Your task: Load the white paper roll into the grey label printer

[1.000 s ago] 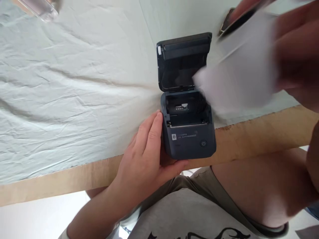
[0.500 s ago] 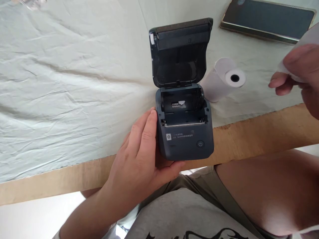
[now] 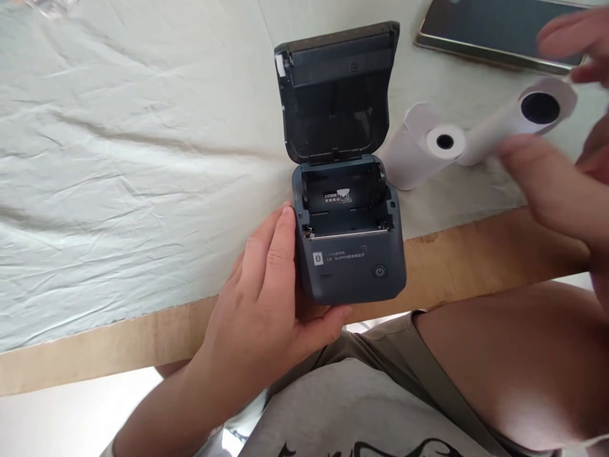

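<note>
A dark blue label printer (image 3: 352,270) stands at the table's front edge with its black lid (image 3: 335,95) raised. My left hand (image 3: 259,292) grips its left side and lower corner. The paper bay inside holds no roll, and a small white scrap lies over the printed label there. Right of the printer stands a white paper roll (image 3: 404,155) with a narrow core. Beside it is a second white roll (image 3: 495,130) with a wider dark core. My right hand (image 3: 566,184), slightly blurred, is around this second roll with thumb and fingers spread apart.
A dark smartphone (image 3: 495,32) lies at the top right, behind the rolls. Pale wrinkled cloth (image 3: 143,158) covers the table, leaving a bare wooden strip (image 3: 451,254) along the front edge. A clear plastic item (image 3: 52,5) sits at the top left.
My right hand has come in from the right edge, and the second roll now stands beside the first. The right fingers have spread. My left hand keeps its hold on the printer.
</note>
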Motion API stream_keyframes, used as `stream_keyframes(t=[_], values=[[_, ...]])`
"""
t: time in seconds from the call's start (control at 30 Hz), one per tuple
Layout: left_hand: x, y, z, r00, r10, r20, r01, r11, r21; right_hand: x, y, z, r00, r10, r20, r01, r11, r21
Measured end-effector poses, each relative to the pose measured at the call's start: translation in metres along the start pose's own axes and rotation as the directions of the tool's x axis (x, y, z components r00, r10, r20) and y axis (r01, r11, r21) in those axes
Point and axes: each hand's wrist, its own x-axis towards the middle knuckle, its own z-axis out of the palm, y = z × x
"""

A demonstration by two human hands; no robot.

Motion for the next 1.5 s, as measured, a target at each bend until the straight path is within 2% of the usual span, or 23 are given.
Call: stream_keyframes(t=[0.17,0.27,0.33,0.43,0.53,0.6,0.73,0.83,0.97,1.03,1.2,1.27,1.4,1.5], values=[[-0.001,-0.003,0.001,1.000,0.003,0.000,-0.003,1.000,0.014,-0.026,-0.012,0.006,0.998,-0.032,0.055,0.029,0.998,0.058],[-0.002,-0.004,0.001,1.000,-0.010,0.003,0.010,1.000,0.019,-0.022,-0.029,0.018,0.993,-0.074,0.093,0.067,0.994,0.083],[-0.002,-0.003,0.000,1.000,-0.007,0.014,0.007,1.000,0.020,-0.011,-0.041,0.027,0.976,-0.160,0.149,0.155,0.987,0.047],[-0.002,-0.002,-0.001,1.000,0.004,0.020,-0.005,1.000,0.021,0.007,-0.052,0.035,0.920,-0.318,0.228,0.350,0.930,-0.116],[-0.001,-0.002,-0.001,1.000,0.020,0.018,-0.020,1.000,0.018,0.013,-0.055,0.039,0.897,-0.399,0.190,0.430,0.887,-0.169],[-0.002,-0.002,0.001,0.999,0.029,0.023,-0.030,0.999,0.022,0.014,-0.055,0.040,0.896,-0.401,0.189,0.419,0.905,-0.070],[-0.002,-0.003,0.002,0.999,0.031,0.014,-0.031,0.999,0.036,0.013,-0.055,0.043,0.875,-0.401,0.270,0.391,0.916,0.090],[-0.001,-0.002,0.000,0.999,0.026,0.024,-0.027,0.999,0.029,0.013,-0.055,0.043,0.868,-0.386,0.314,0.372,0.922,0.105],[-0.001,-0.002,-0.002,1.000,0.007,0.027,-0.008,1.000,0.016,0.012,-0.052,0.040,0.905,-0.302,0.300,0.299,0.953,0.057],[-0.001,-0.003,-0.002,1.000,-0.006,0.027,0.006,1.000,0.014,0.012,-0.051,0.040,0.910,-0.304,0.282,0.295,0.952,0.074],[-0.002,-0.004,0.000,1.000,0.007,0.013,-0.007,1.000,0.003,0.016,-0.049,0.042,0.857,-0.399,0.326,0.339,0.913,0.225],[-0.002,-0.004,0.001,1.000,0.017,0.012,-0.017,1.000,0.016,0.017,-0.049,0.041,0.855,-0.404,0.325,0.342,0.911,0.231],[-0.003,-0.002,0.001,1.000,0.026,0.004,-0.026,0.999,0.042,0.014,-0.050,0.039,0.888,-0.325,0.326,0.259,0.938,0.229],[-0.002,-0.002,0.001,1.000,0.027,0.011,-0.027,0.999,0.033,0.012,-0.053,0.038,0.890,-0.286,0.355,0.184,0.937,0.296]])
